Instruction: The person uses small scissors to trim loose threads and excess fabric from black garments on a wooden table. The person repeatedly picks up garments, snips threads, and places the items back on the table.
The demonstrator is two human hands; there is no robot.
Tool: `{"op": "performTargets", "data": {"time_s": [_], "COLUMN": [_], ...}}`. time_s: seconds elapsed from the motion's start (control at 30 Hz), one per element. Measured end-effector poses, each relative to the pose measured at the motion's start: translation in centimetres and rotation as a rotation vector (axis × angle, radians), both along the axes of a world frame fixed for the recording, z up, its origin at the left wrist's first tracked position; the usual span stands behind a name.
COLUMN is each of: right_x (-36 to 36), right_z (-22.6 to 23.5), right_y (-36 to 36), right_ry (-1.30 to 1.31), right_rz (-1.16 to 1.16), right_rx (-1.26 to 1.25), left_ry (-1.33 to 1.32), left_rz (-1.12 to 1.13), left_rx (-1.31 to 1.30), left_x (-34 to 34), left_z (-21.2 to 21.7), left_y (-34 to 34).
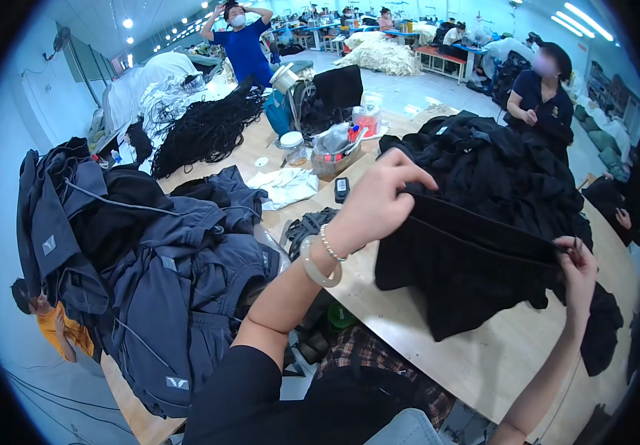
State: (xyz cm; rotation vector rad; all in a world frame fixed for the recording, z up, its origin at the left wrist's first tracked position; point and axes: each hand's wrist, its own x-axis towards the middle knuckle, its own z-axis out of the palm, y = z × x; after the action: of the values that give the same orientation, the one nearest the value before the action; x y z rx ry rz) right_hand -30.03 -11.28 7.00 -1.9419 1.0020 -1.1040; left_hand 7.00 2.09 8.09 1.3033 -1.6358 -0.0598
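A black garment [468, 259] is stretched between my two hands above a wooden table [416, 326]. My left hand [375, 204] pinches its upper left edge, with a bead bracelet and a pale bangle on the wrist. My right hand [579, 263] grips the right end of the same edge. The cloth hangs down in folds onto the tabletop. Behind it lies a big heap of black garments [498, 163].
A pile of dark blue-grey garments [164, 274] fills the left side. A small box of tools [335, 152], a jar [292, 146], a white cloth [284, 185] and black cords [205, 130] sit farther back. A person in dark clothes [538, 96] stands at the right; others work behind.
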Motion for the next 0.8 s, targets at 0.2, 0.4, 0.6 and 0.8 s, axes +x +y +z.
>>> {"op": "performTargets", "data": {"time_s": [0.2,0.4,0.6,0.8], "right_x": [4.7,3.3,-8.9,-16.1], "right_z": [-1.3,-8.1,-21.6,-25.4], "right_y": [-1.4,-6.9,-6.2,4.8], "right_ry": [-0.230,-0.271,-0.003,0.012], "right_rz": [0.080,-0.044,-0.396,-0.632], "right_rx": [0.186,0.378,0.249,0.618], "left_ry": [0.035,-0.154,-0.190,0.023], "left_rz": [0.124,-0.495,-0.741,-0.133], "left_rx": [-0.206,-0.035,0.312,0.637], "left_x": [-3.5,-15.3,-17.4,-8.9], "left_z": [4.3,-3.5,-17.6,-23.0], "left_y": [3.8,4.1,5.1,9.2]}}
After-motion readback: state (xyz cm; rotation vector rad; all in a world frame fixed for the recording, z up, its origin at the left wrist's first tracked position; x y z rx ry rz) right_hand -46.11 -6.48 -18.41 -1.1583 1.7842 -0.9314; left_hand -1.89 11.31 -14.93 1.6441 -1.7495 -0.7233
